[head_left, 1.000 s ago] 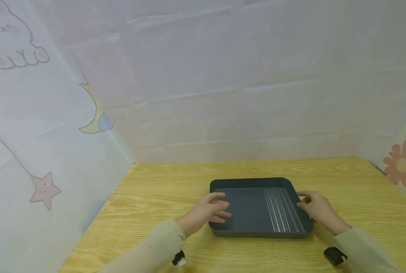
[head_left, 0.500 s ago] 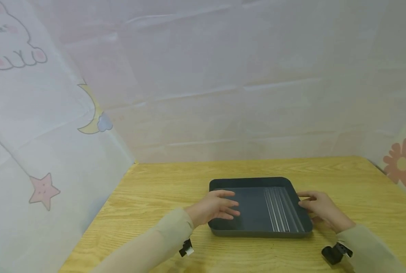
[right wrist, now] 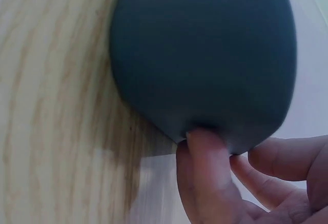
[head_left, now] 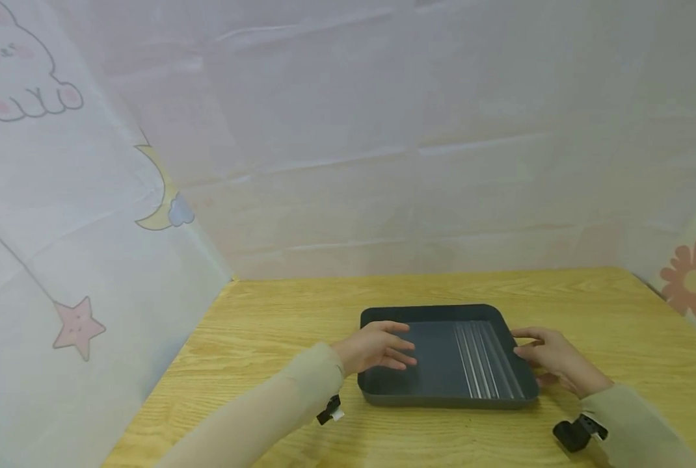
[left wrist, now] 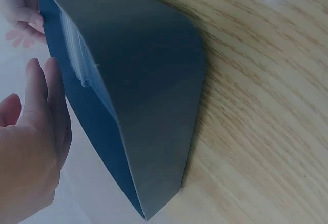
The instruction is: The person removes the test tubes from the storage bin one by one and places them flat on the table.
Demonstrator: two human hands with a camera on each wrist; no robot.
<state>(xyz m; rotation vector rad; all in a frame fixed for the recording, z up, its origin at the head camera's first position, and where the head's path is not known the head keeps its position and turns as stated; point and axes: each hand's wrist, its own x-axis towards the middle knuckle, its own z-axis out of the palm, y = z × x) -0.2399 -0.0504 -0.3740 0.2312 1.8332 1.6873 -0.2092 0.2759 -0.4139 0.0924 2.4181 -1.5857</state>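
Note:
A dark grey rectangular tray (head_left: 430,357) lies on the wooden table. Inside, along its right part, several long clear tubes (head_left: 475,359) lie side by side. My left hand (head_left: 377,346) hovers over the tray's left part, fingers spread and holding nothing; in the left wrist view that hand (left wrist: 36,137) shows beside the near wall, away from the tubes. At the right side my right hand (head_left: 555,361) grips the tray's edge. In the right wrist view, bent fingers (right wrist: 210,167) press the outer wall while the thumb (right wrist: 279,157) meets the rim.
The wood-grain table (head_left: 266,325) extends around the tray on all sides. Behind it rises a pale cloth backdrop (head_left: 383,162) printed with cartoon figures. A black device (head_left: 576,434) is strapped under the right sleeve, another (head_left: 329,411) under the left.
My left hand has moved to the right, further in over the tray. My right hand stays at the right edge, shifted only slightly. Tray and tubes have kept their places.

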